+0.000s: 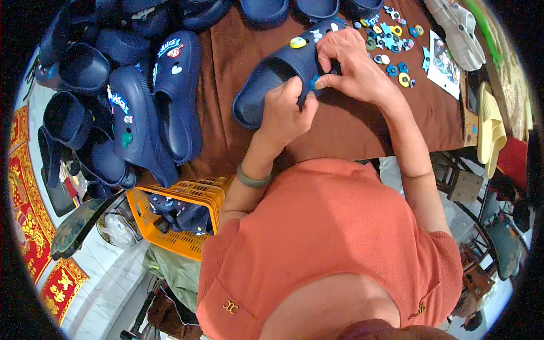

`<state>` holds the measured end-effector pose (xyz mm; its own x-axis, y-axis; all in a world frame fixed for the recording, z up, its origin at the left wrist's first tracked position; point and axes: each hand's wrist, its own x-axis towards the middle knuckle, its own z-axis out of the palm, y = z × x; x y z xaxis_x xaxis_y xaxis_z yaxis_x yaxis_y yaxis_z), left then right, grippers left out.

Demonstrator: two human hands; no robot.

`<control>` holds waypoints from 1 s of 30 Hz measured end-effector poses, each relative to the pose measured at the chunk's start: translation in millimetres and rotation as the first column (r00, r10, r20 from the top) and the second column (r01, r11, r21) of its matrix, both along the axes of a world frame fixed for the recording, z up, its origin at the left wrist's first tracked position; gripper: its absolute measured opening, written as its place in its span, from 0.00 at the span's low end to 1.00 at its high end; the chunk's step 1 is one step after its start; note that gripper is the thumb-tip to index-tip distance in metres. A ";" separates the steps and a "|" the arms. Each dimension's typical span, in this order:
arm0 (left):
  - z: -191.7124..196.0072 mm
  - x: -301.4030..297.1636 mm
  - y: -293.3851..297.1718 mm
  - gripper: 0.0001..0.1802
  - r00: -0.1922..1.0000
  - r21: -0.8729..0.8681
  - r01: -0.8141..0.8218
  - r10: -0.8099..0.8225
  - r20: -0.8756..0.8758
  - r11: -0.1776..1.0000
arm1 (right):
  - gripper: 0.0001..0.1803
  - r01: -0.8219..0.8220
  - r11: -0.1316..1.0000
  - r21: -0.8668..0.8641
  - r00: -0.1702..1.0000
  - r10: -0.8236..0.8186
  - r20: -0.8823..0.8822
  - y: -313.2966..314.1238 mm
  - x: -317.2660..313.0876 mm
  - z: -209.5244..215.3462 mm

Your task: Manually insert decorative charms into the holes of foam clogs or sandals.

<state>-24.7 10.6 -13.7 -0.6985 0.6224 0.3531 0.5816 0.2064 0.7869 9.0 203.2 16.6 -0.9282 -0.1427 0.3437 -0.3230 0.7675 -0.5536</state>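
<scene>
Two hands are at work, the left hand (283, 116) and the right hand (354, 65), and between them there is one navy clog (277, 76) which carries at least three small charms on its top. To the left of the hands I count about ten more navy clogs (178, 96) in a heap, though some are partly hidden, and past the hands three more stand at the far edge of the worktop (351, 127). To the right of the right hand lie roughly twenty loose charms (396, 71), one printed card (445, 62), one grey clog (459, 31) and one pale yellow slipper (490, 122), while one orange basket (192, 195) stands below the left hand.
</scene>
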 end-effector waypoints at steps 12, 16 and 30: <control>3.3 -1.4 0.5 0.14 0.997 -0.058 -0.078 0.079 0.020 0.995 | 0.17 0.057 0.992 0.115 0.993 -0.067 0.092 -7.4 -6.7 4.0; -1.3 -1.6 4.2 0.17 0.957 0.001 -0.145 0.140 0.254 0.989 | 0.16 0.065 0.998 0.025 0.997 -0.066 0.050 -5.8 -2.1 -4.1; 12.6 2.8 11.4 0.10 0.960 0.014 -0.054 0.049 0.275 0.998 | 0.15 0.509 0.591 -0.626 0.793 -0.604 0.074 83.9 -11.7 -62.0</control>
